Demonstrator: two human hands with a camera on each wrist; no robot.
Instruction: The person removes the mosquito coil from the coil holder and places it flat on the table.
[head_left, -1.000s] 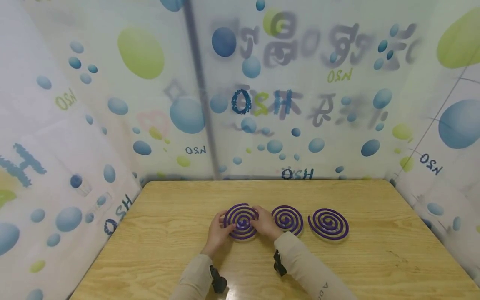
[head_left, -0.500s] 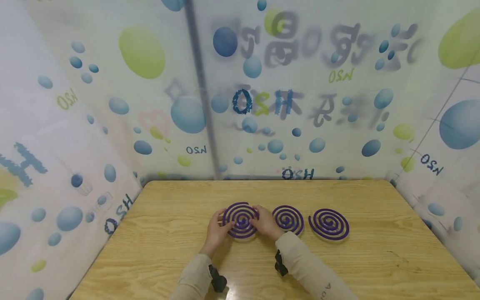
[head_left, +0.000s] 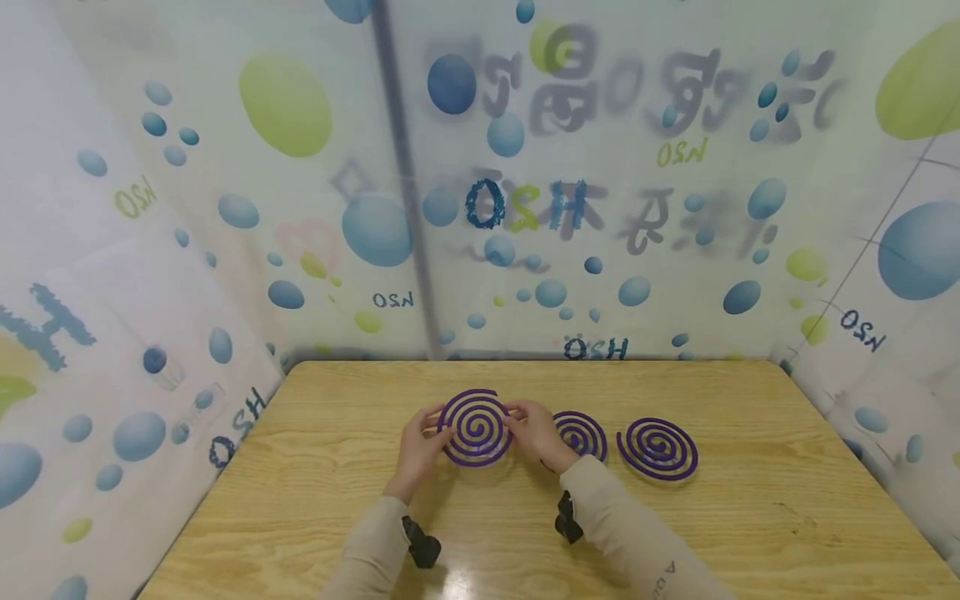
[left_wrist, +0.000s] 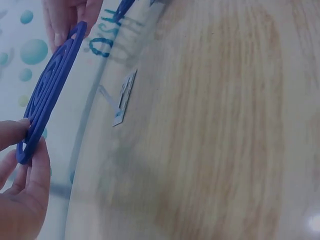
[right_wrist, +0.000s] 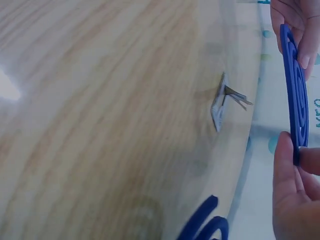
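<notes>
A purple mosquito coil (head_left: 476, 427) is held up off the table between both hands, its flat face towards the head camera. My left hand (head_left: 420, 446) pinches its left rim between thumb and fingers. The opposite rim is pinched by my right hand (head_left: 542, 433). In the left wrist view the coil (left_wrist: 52, 82) appears edge-on and bluish, well apart from the tabletop. A small metal coil stand (left_wrist: 124, 98) with a bent-up prong lies on the wood, seen in both wrist views; the head view does not show it clearly.
To the right a second purple coil (head_left: 576, 439) lies partly behind my right hand, and a third coil (head_left: 658, 446) lies farther right. They are on a wooden table (head_left: 337, 467). A patterned curtain (head_left: 637, 250) closes off the back and sides.
Both hands have lifted the coil and moved it slightly left and away from the person. It now tilts more towards the head camera. The other two coils have not moved.
</notes>
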